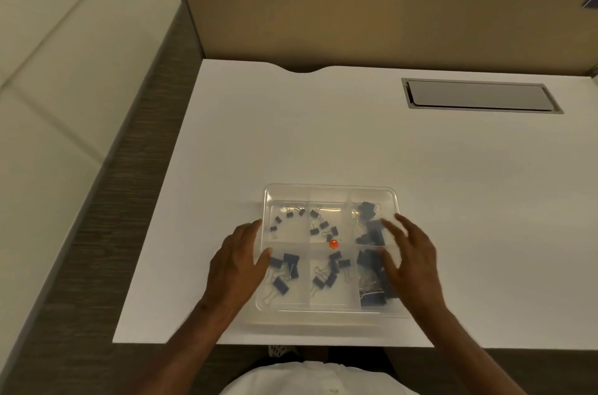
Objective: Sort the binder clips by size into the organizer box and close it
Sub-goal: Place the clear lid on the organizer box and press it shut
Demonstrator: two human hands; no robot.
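Observation:
A clear plastic organizer box [330,192] with six compartments sits near the front of the white desk [323,135]. Dark blue binder clips lie in it: small ones [288,221] in the far left and far middle cells, medium ones [286,268] in the near left and near middle cells, large ones [372,229] in the two right cells. My left hand [238,262] rests against the box's left side, thumb on its edge. My right hand [411,255] lies flat with straight fingers over the right cells. An orange dot [333,244] shows at the box's centre.
A grey cable hatch [479,95] is set into the desk at the far right. A tan partition panel [372,12] stands behind the desk. The desk's left edge drops to a dark floor strip [136,168].

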